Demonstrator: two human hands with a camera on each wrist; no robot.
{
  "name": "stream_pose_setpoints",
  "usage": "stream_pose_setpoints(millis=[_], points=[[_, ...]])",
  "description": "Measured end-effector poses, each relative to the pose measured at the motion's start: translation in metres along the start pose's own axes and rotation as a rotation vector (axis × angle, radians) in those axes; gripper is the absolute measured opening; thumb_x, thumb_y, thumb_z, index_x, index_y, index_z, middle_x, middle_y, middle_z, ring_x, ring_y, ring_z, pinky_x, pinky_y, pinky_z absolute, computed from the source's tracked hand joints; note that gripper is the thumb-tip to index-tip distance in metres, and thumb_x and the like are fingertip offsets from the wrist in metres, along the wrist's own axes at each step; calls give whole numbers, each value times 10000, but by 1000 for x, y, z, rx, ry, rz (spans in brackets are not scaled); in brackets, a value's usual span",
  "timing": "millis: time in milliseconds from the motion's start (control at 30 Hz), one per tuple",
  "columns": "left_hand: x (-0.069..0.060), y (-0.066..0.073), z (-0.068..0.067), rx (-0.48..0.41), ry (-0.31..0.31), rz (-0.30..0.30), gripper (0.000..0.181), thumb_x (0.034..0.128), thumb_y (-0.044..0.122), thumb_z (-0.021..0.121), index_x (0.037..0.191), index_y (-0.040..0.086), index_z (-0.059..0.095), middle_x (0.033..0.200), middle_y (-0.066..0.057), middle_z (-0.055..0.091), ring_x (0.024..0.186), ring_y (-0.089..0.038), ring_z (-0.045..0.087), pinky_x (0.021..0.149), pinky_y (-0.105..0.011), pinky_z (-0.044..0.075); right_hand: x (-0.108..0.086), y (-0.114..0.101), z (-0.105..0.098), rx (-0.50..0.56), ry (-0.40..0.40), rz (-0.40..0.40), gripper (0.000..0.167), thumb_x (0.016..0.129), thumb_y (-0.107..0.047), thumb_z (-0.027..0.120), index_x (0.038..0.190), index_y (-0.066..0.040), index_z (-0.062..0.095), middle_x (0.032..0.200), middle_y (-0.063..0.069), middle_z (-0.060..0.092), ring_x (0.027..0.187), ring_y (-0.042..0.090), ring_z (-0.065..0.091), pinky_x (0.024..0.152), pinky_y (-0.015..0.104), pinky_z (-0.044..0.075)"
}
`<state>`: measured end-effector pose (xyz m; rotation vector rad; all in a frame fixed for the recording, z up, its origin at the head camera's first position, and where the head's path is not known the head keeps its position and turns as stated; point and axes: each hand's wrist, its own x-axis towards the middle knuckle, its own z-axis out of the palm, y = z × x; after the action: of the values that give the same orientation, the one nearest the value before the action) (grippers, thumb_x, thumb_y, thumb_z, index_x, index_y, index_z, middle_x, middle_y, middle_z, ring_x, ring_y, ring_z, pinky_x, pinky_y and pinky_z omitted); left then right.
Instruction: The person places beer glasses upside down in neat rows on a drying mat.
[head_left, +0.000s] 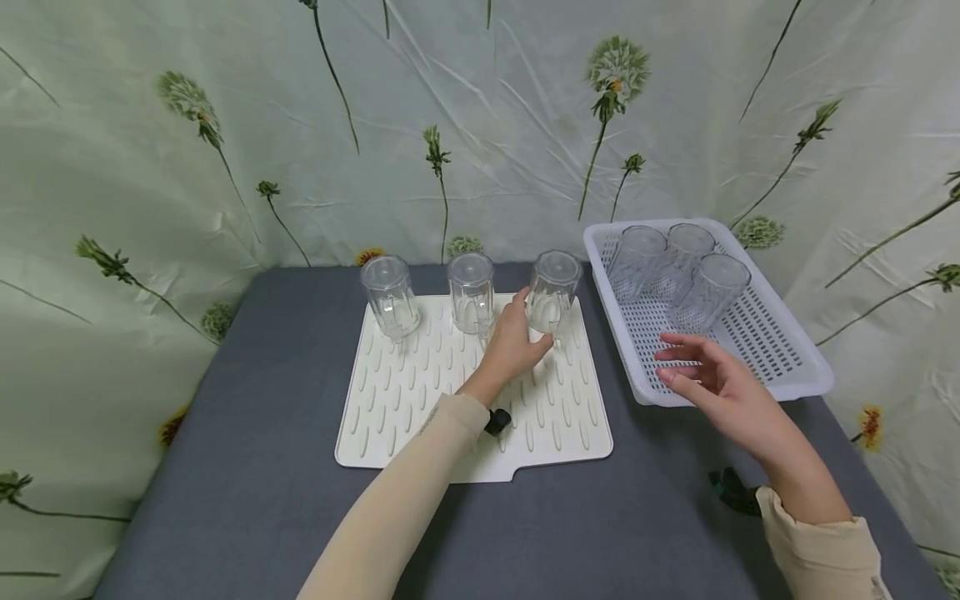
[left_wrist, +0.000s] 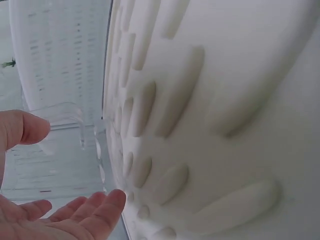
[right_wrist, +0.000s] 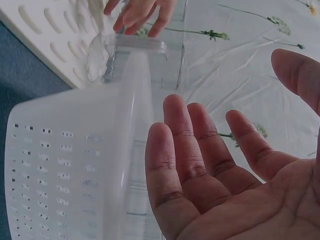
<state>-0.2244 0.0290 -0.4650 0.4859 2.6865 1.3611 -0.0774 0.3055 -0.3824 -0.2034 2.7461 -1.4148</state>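
Observation:
Three upside-down glass mugs stand in a row along the back of a white ridged mat (head_left: 450, 433): a left mug (head_left: 391, 297), a middle mug (head_left: 472, 287) and a right mug (head_left: 557, 287). My left hand (head_left: 512, 346) is beside the right mug, thumb and fingers spread apart; whether they touch the glass is unclear. In the left wrist view that mug (left_wrist: 60, 162) shows behind the thumb and fingers of the left hand (left_wrist: 65, 215). Over the front edge of a white basket (head_left: 806, 379) hovers my right hand (head_left: 720, 387), holding nothing, fingers loosely bent. Several glass mugs (head_left: 712, 292) lie in the basket.
A grey cloth-covered table (head_left: 285, 517) lies under the mat and basket. Behind it hangs a pale curtain (head_left: 525, 125) with a dandelion print. The basket stands right of the mat, close to the curtain.

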Motion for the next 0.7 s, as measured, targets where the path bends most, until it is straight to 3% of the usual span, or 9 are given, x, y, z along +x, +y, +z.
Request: stream_pose_setpoints(millis=[233, 333, 467, 567, 700], points=[[-14, -1, -3, -38, 3, 15, 878, 960, 169, 717, 1688, 47, 241, 1581, -260, 486, 1440, -388, 548, 1179, -519, 496, 11, 4, -10, -24, 0, 41, 572, 1103, -235, 625, 1591, -21, 417, 1446, 234, 588, 1036, -136, 600, 831, 129, 551], [-21, 0, -7, -63, -17, 24, 854, 968, 174, 714, 1683, 65, 261, 1565, -252, 500, 1422, -387, 572, 1164, -511, 511, 16, 11, -15, -16, 12, 19, 558, 1100, -184, 623, 1577, 14, 413, 1365, 58, 637, 1030, -131, 606, 826, 123, 546], [-33, 1, -13, -102, -36, 30, 814, 981, 179, 715, 1671, 91, 295, 1528, -240, 527, 1407, -374, 591, 1101, -506, 557, 23, 17, -23, -17, 26, 11, 557, 1099, -176, 621, 1572, 27, 406, 1320, -54, 603, 1031, -133, 601, 829, 89, 531], [-41, 1, -17, -134, -43, 31, 785, 980, 175, 714, 1657, 90, 326, 1509, -241, 543, 1389, -363, 606, 1040, -487, 593, 27, 20, -29, -31, 35, 26, 573, 1106, -217, 613, 1580, 23, 399, 1363, 60, 586, 1033, -136, 590, 834, 69, 522], [-52, -1, -23, -174, -56, 28, 746, 981, 181, 708, 1635, 89, 362, 1496, -233, 565, 1364, -342, 627, 1000, -457, 616, 34, 25, -35, -43, 49, 48, 598, 1112, -266, 602, 1587, 23, 384, 1336, 22, 577, 1020, -139, 582, 821, 70, 522]])
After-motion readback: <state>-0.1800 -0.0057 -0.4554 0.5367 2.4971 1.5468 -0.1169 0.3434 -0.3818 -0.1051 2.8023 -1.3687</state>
